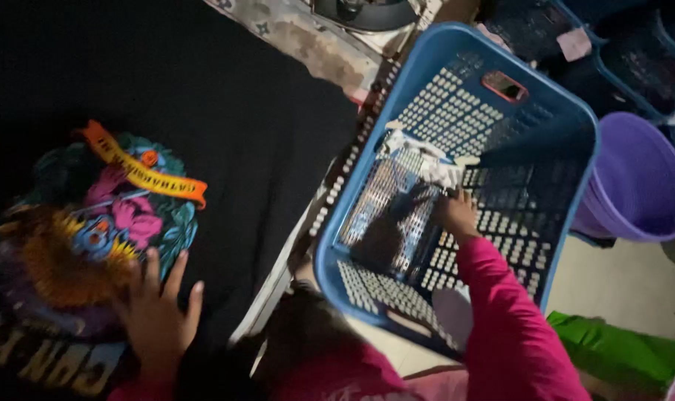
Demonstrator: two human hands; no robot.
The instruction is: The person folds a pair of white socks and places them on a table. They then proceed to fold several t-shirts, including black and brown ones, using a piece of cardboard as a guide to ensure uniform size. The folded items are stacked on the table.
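Observation:
A black T-shirt (pixel 241 134) with a colourful print (pixel 100 223) lies spread flat on the left. My left hand (pixel 158 312) rests on it at the lower edge of the print, palm down, fingers apart. My right hand (pixel 456 214), in a pink sleeve (pixel 501 319), reaches into a tilted blue perforated laundry basket (pixel 426 52). Its fingers close on a white crumpled piece (pixel 426 160) lying against the basket's inner wall. The basket looks otherwise empty inside.
A purple bucket (pixel 638 182) stands right of the basket. More dark blue baskets (pixel 620 52) sit at the top right. Something green (pixel 620 349) lies at the lower right on a pale floor (pixel 620 286). A patterned surface (pixel 315 41) shows beyond the shirt.

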